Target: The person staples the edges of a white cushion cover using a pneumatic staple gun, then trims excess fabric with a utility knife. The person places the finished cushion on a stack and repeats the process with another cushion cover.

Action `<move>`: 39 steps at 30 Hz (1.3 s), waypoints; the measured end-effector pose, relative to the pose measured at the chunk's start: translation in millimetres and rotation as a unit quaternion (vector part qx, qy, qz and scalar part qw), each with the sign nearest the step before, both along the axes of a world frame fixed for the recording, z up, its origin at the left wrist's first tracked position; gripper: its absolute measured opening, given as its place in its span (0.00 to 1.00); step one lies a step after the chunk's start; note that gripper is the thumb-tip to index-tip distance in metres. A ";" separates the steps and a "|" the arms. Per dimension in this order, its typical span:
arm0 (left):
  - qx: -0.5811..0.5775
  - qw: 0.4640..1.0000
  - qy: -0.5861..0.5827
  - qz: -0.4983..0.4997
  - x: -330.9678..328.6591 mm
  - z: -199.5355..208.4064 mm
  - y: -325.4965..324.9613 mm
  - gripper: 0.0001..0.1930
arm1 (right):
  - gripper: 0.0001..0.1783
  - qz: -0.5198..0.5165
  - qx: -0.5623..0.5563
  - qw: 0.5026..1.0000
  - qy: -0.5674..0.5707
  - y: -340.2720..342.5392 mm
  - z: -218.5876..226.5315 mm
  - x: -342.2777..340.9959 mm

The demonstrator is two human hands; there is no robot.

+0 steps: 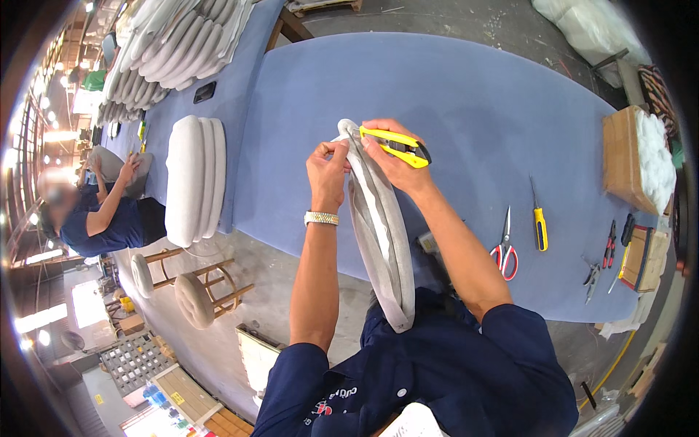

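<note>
The left hand (328, 162) is pinching the grey cushion cover (378, 226) at twelve o'clock, the right hand (389, 162) gripping a yellow utility knife (399, 146) closed-fisted, apparently trimming; the next cut likely needs taut fabric.

A long grey upholstered cushion cover (382, 240) stands on edge, curving from the table's near side up to chest height. A yellow utility knife (399, 146) rests against its top end
</note>
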State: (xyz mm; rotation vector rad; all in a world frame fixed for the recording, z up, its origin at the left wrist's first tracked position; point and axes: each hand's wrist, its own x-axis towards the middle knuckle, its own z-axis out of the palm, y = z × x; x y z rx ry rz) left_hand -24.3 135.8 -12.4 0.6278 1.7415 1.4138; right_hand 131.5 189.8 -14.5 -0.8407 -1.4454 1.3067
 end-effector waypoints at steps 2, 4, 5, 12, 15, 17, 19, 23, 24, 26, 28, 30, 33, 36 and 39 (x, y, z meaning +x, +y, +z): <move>0.016 1.000 -0.013 -0.002 -1.0 -4.3 0.0 0.11 | 0.13 -0.008 0.006 1.000 -0.016 0.0 2.0 -0.9; 0.025 1.000 -0.015 -0.005 -0.6 -6.1 0.9 0.11 | 0.12 -0.021 0.015 0.999 -0.020 0.4 2.7 -3.3; 0.026 1.000 -0.010 -0.007 0.7 -5.9 1.4 0.11 | 0.12 -0.020 0.011 0.999 -0.022 1.5 2.3 -3.4; 0.015 0.999 0.027 -0.015 2.4 -2.4 2.5 0.11 | 0.11 -0.017 0.048 0.998 -0.034 7.2 2.0 -6.5; 0.020 1.000 0.017 -0.017 1.4 -3.9 2.2 0.10 | 0.12 -0.023 0.105 0.993 -0.040 6.9 -2.0 -4.8; 0.031 0.999 0.004 -0.019 0.1 -6.2 2.5 0.10 | 0.12 -0.019 0.126 0.991 -0.036 5.5 -1.1 -3.5; 0.037 0.999 0.000 -0.020 -0.3 -7.7 3.0 0.10 | 0.13 -0.008 0.124 0.992 -0.022 -0.7 0.9 -1.2; 0.037 0.999 0.003 -0.019 0.5 -7.6 3.3 0.10 | 0.15 -0.029 0.156 0.987 -0.035 -5.6 -3.3 -0.8; 0.038 0.999 0.003 -0.018 0.6 -7.1 3.5 0.10 | 0.15 -0.033 0.153 0.987 -0.034 -5.6 -3.8 -1.3; 0.039 0.999 0.003 -0.019 0.9 -6.9 3.2 0.10 | 0.15 -0.040 0.145 0.988 -0.030 -6.3 -5.9 -2.9; 0.040 0.999 0.004 -0.021 -0.1 -8.0 2.8 0.10 | 0.15 -0.040 0.148 0.988 -0.033 -5.3 -7.6 -3.8; 0.041 0.999 0.003 -0.024 -2.4 -10.4 2.4 0.10 | 0.15 -0.042 0.157 0.986 -0.030 -4.3 -8.2 -5.8; 0.047 0.998 0.011 -0.028 -2.1 -10.6 2.5 0.10 | 0.15 -0.045 0.166 0.985 -0.029 -3.4 -7.0 -9.2; 0.034 0.997 0.049 -0.048 -2.3 -6.5 1.8 0.10 | 0.14 -0.036 0.157 0.985 -0.053 -3.1 -4.2 -8.9; 0.045 0.996 0.053 -0.056 -4.7 -7.8 1.2 0.10 | 0.13 -0.022 0.156 0.985 -0.074 -2.8 1.0 -7.7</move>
